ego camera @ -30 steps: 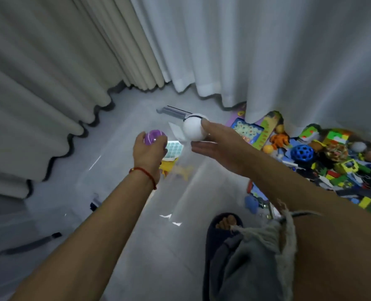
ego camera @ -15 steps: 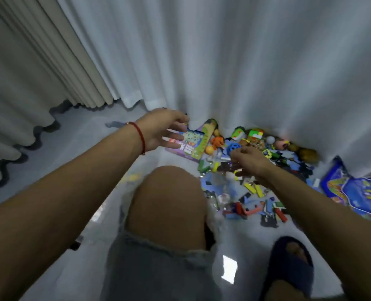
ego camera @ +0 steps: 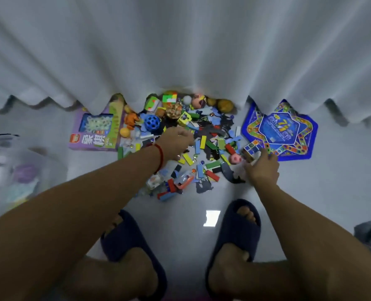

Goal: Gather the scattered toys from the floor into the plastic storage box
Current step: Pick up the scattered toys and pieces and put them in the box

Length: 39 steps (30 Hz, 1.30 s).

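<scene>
At frame centre, both hands reach into a toy pile point(ego camera: 202, 140) on the grey floor point(ego camera: 343, 181).
Left hand point(ego camera: 177, 141) curls over blocks, grasp unclear; right hand point(ego camera: 261, 168) grips a chequered cube point(ego camera: 251, 148). White curtain point(ego camera: 180, 46) hides the pile's far edge. Clear storage box point(ego camera: 13, 177) sits blurred at left, cut off.

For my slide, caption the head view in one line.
Both hands, left hand and right hand, reach into a toy pile beside a blue game board.

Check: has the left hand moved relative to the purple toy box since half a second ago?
Yes. The left hand was over the purple toy box's far edge; now it's right of the box, over the loose blocks.
</scene>
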Each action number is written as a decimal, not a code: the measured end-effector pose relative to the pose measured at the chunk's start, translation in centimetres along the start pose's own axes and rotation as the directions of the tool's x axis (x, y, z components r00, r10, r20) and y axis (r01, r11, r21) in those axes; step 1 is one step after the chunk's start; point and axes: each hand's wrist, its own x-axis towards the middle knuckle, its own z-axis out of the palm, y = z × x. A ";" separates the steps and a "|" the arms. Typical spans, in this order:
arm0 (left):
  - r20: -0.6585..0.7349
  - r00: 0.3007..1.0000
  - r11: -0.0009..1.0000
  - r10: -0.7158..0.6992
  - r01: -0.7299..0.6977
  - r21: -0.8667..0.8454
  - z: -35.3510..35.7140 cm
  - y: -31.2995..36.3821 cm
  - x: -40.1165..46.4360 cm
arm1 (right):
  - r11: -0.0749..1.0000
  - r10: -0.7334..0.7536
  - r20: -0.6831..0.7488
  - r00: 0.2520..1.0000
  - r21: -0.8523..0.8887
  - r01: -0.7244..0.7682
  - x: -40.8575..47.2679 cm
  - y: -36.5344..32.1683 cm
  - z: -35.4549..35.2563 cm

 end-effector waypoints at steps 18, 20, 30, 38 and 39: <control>0.086 0.961 0.761 -0.262 0.261 -0.594 1.7 -3.4 4.5 | 0.756 -0.473 0.272 0.838 0.614 0.228 -1.8 -13.1 0.2; 0.028 0.967 0.650 -0.254 0.192 -0.735 0.2 -4.2 4.7 | 0.731 -0.621 0.390 0.680 0.601 0.323 -3.1 -15.6 1.2; -0.122 0.896 0.450 -0.428 0.094 -0.888 -5.6 -9.0 6.6 | 0.709 -0.667 0.110 0.737 -0.211 0.673 5.0 -25.7 9.8; -0.084 0.891 0.367 -0.447 0.097 -0.925 -4.7 -7.7 7.2 | 0.629 -0.767 -0.077 0.638 -0.293 0.720 6.4 -25.2 11.8; -0.089 0.893 0.370 -0.440 0.090 -0.925 -4.7 -7.2 6.9 | 0.657 -0.753 -0.125 0.646 -0.186 0.731 5.4 -24.7 11.1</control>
